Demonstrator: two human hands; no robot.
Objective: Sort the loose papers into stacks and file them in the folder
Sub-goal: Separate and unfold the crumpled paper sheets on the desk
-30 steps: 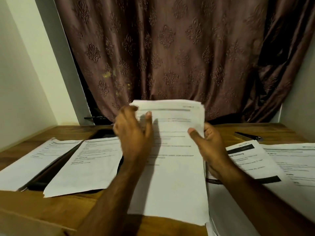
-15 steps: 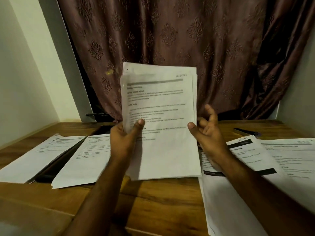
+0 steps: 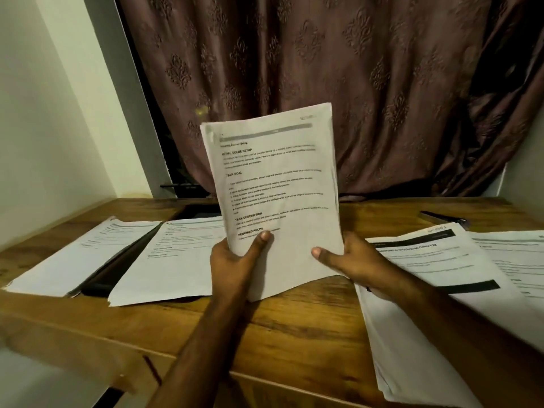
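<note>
Held stack (image 3: pixel 279 195) now tilted, right hand (image 3: pixel 353 257) now grasping lower right edge. Far left: two sheets (image 3: pixel 164 260) over dark folder (image 3: pixel 117 263) on table (image 3: pixel 294 319). Centre: left hand (image 3: pixel 232 260) grasping lower left corner, stack upright above table. Right: more papers (image 3: pixel 441 275), pen (image 3: pixel 441 217) far.

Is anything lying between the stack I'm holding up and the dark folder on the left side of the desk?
Yes. Two loose sheets lie across the dark folder, covering most of it. Both hands, left and right, grip the stack upright over the desk; nothing else intervenes.
</note>
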